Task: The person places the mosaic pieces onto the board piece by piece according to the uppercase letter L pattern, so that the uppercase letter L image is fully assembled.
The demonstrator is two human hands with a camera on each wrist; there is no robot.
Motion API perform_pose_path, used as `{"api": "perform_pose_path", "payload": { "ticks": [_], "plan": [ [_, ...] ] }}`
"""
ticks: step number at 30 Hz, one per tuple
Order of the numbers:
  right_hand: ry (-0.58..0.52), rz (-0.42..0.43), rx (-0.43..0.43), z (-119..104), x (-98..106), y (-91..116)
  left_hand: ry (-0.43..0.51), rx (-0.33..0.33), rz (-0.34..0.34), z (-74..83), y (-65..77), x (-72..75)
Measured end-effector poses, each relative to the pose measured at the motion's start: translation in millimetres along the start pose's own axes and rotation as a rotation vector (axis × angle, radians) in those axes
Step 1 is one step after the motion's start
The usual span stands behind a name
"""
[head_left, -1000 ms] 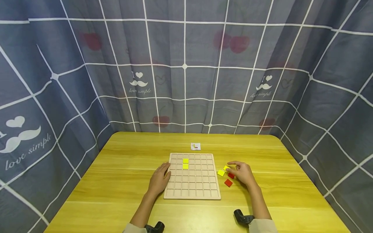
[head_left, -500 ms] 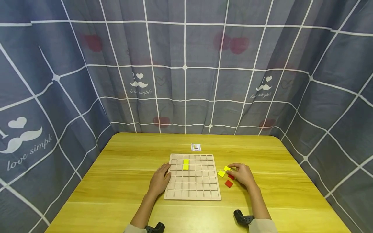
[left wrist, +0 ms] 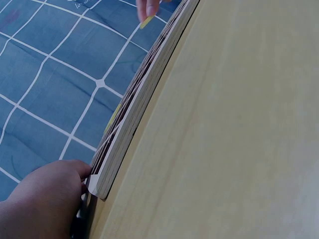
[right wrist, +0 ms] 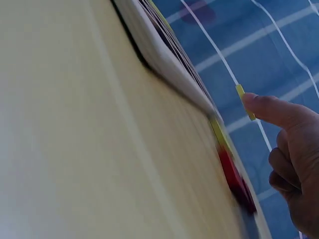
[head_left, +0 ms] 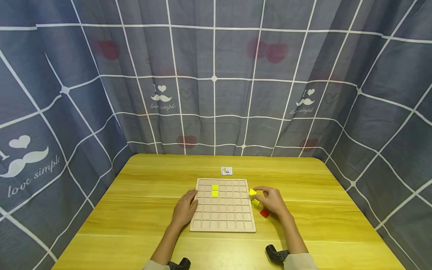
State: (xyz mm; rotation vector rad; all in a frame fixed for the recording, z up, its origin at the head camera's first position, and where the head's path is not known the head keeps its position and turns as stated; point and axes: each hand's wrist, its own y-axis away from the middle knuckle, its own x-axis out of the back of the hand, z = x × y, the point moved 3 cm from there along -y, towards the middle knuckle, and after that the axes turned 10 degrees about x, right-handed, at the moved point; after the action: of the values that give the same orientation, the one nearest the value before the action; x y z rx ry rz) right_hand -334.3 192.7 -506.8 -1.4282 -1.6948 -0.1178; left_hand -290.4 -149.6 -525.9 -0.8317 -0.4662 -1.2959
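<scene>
A pale wooden grid board (head_left: pixel 233 216) lies on the table, with two yellow square tiles (head_left: pixel 215 190) set one behind the other in its cells. My left hand (head_left: pixel 183 208) rests against the board's left edge, its fingers touching the rim. Just past the right edge, my right hand (head_left: pixel 274 201) pinches a yellow square tile (head_left: pixel 252 192) between thumb and fingertips. In the right wrist view that held tile (right wrist: pixel 245 102) is raised above the table. Below the right hand lie another yellow tile (head_left: pixel 255 202) and a red tile (head_left: pixel 264 213); a second red one is hidden in the head view.
Behind the board lies a small white card (head_left: pixel 226 171) printed with a grid and coloured marks. The yellow wood-grain table (head_left: pixel 152 176) meets a blue-grey checked curtain (head_left: pixel 216 97) at its back and sides.
My right hand has picked up a yellow tile from the loose ones and moved left with it, towards the board's right edge. The left hand has stayed in place.
</scene>
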Motion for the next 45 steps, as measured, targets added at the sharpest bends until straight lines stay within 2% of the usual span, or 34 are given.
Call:
{"api": "perform_pose_path", "payload": {
  "ticks": [5, 9, 17, 23, 28, 37, 45],
  "plan": [
    [-0.068, -0.079, 0.069, -25, -29, -10, -0.003, -0.004, 0.006, -0.8, -0.5, -0.4],
    [-0.075, -0.120, 0.137, -42, -52, -18, -0.005, -0.011, 0.011, -0.6, -0.8, -0.6],
    [-0.026, -0.183, 0.208, -68, -86, -36, 0.001, -0.006, 0.010, -1.0, -0.4, -0.2],
    [0.041, -0.204, 0.241, -74, -102, -43, 0.001, -0.011, 0.015, -1.8, -0.1, -0.5],
    [0.025, -0.227, 0.225, -73, -108, -42, 0.007, -0.013, 0.009, -1.3, 0.8, -0.6],
    [0.022, -0.219, 0.221, -73, -110, -42, -0.002, -0.010, 0.009, -0.9, -0.1, -0.8],
    [-0.045, -0.156, 0.188, -65, -97, -35, 0.005, -0.005, -0.003, 0.7, 0.7, -0.1]
  ]
}}
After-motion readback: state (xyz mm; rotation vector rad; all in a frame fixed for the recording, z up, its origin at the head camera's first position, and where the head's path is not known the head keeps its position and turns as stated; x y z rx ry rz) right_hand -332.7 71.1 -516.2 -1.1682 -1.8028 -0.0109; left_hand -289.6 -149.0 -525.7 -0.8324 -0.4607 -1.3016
